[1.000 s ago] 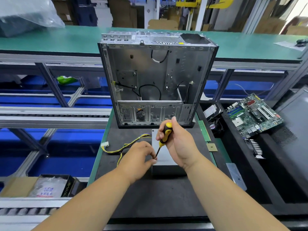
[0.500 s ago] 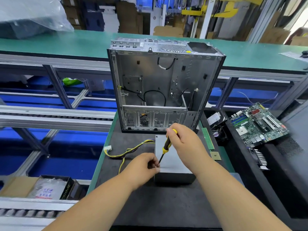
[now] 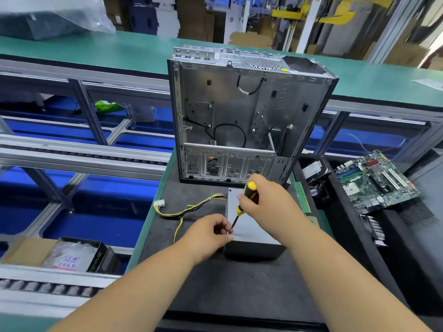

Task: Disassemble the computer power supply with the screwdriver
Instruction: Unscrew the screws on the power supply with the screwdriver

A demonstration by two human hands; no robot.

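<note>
Screwdriver [image 3: 247, 200] gripped in right hand [image 3: 271, 204], tip angled down to near-left corner of power supply [image 3: 249, 232] on black mat [image 3: 215, 283] w/ left hand [image 3: 207, 233] pinching at tip, prob. to steady bit on screw.

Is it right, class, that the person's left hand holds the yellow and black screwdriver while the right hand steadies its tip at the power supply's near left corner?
No, the hands are swapped. The head view shows the right hand holding the yellow and black screwdriver, while the left hand steadies its tip at the near left corner of the power supply.
</note>
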